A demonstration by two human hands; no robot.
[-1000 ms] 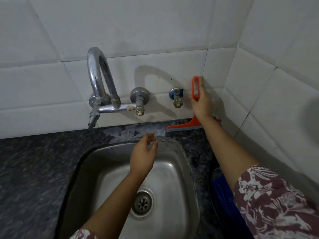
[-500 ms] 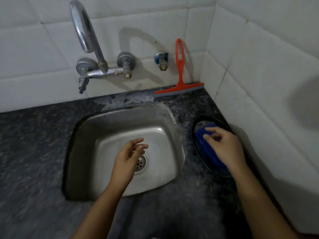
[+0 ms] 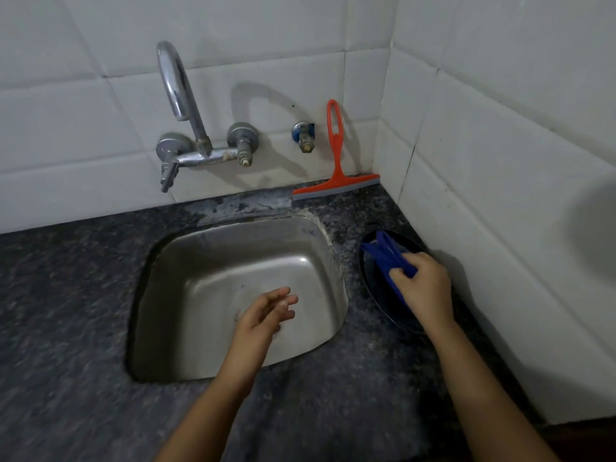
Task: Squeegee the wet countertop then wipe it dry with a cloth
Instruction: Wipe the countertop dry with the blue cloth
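Your dark stone countertop (image 3: pixel 66 311) wraps the steel sink (image 3: pixel 206 261). The orange squeegee (image 3: pixel 336 155) stands at the back, blade on the stone, handle leaning on the tiled wall (image 3: pixel 233 35). Right of the sink sits a dark dish (image 3: pixel 368 281) — your right hand (image 3: pixel 426 288) grips the blue cloth (image 3: pixel 386 255) over it. Your left hand (image 3: pixel 263 315) hovers over the basin, fingers loose, holding nothing.

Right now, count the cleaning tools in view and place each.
2. The orange squeegee leans on the back wall behind the sink; the blue cloth is over the dark dish right of the sink, gripped by the right hand. No others show.
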